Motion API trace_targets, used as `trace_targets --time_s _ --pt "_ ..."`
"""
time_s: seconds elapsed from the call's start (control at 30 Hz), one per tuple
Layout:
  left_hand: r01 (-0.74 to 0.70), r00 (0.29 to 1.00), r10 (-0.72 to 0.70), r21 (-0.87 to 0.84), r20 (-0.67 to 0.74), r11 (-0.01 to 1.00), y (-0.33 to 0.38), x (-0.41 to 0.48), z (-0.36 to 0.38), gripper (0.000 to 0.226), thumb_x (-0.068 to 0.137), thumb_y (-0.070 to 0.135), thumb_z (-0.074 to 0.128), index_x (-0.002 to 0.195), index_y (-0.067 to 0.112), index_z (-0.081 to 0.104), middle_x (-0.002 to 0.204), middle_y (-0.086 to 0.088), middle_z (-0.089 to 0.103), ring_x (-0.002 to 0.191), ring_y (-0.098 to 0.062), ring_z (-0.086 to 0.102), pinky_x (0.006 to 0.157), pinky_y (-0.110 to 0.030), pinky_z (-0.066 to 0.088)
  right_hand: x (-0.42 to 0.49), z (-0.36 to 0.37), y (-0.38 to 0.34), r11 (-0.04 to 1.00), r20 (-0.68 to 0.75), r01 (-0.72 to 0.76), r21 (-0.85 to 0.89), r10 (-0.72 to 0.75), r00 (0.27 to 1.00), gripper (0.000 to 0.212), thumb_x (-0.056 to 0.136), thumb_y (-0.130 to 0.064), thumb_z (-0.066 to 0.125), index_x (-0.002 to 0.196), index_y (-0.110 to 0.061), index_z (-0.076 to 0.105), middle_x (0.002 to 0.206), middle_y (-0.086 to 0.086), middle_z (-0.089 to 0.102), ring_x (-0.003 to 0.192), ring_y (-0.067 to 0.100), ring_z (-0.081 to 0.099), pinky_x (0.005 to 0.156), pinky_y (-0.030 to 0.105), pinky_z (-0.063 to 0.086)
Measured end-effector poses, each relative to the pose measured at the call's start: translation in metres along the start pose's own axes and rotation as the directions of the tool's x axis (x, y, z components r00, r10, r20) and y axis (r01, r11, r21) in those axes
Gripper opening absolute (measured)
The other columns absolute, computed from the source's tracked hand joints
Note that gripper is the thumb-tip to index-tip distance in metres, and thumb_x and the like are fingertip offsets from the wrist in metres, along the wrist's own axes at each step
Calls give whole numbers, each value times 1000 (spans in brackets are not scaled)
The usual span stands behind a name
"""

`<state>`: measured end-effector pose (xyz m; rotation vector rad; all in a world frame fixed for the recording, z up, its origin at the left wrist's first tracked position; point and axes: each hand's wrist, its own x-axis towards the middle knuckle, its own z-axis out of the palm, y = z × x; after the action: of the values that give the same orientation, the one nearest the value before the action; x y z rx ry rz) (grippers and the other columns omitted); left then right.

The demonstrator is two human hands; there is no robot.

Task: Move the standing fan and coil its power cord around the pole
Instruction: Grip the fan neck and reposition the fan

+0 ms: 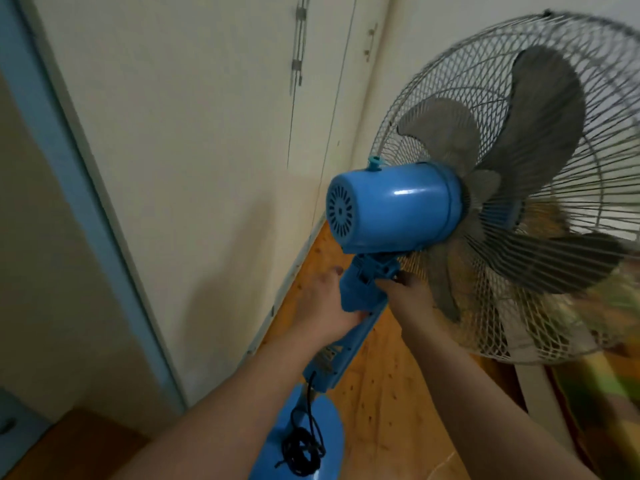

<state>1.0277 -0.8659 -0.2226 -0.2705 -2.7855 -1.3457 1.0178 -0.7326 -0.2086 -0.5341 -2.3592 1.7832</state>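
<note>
Head view: clamps standing fan (391, 206) by its neck, left grip (325, 306) wrapped on one side, right grip (408, 296) curled round the other, prob. to steady the top-heavy head just above both for the move. Shows power cord (301, 448) bundled on base (325, 427) well below grips, at foot of pole (356, 334); not yet wound, so moving looks like the step in hand.

A single head-worn wide-angle camera is looking forward and down along both forearms (242, 393), sitting close to the fan (391, 206), which is filling the centre and right, with the wall (173, 133) taking the left and the wooden floor (381, 375) lying below.
</note>
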Motion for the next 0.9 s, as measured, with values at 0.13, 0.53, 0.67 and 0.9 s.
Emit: trace_targets --time_s 0.13,0.53,0.67,0.9 --pt "59 995 -60 19 79 998 -5 -4 -7 68 69 39 74 124 14 42 119 -6 55 100 -19 53 69 -26 40 2 -7 -14 990 48 -116 -75 120 992 44 82 -18 64 121 -3 49 116 10 56 93 22 51 75 35 42" --pt "160 985 -158 -20 69 987 -33 14 38 108 58 50 78 144 21 19 143 3 39 125 -14 42 85 -18 32 33 -1 8 997 208 -28 66 14 978 45 69 -8 77 109 -13 56 114 5 62 98 18 59 79 28 49" --pt "83 997 -83 -41 4 996 -32 23 49 70 53 45 77 113 34 42 102 19 54 92 -1 56 64 -16 49 42 1 14 996 246 12 85 -33 969 36 68 -10 78 93 -27 58 95 -14 62 89 4 60 72 14 49" --pt "79 981 -115 -225 -153 971 -31 23 71 80 46 38 83 112 43 38 105 20 54 100 2 52 78 -21 50 50 11 17 985 177 141 -95 -123 977 38 63 -24 81 92 -19 56 96 1 64 88 15 61 74 25 50"
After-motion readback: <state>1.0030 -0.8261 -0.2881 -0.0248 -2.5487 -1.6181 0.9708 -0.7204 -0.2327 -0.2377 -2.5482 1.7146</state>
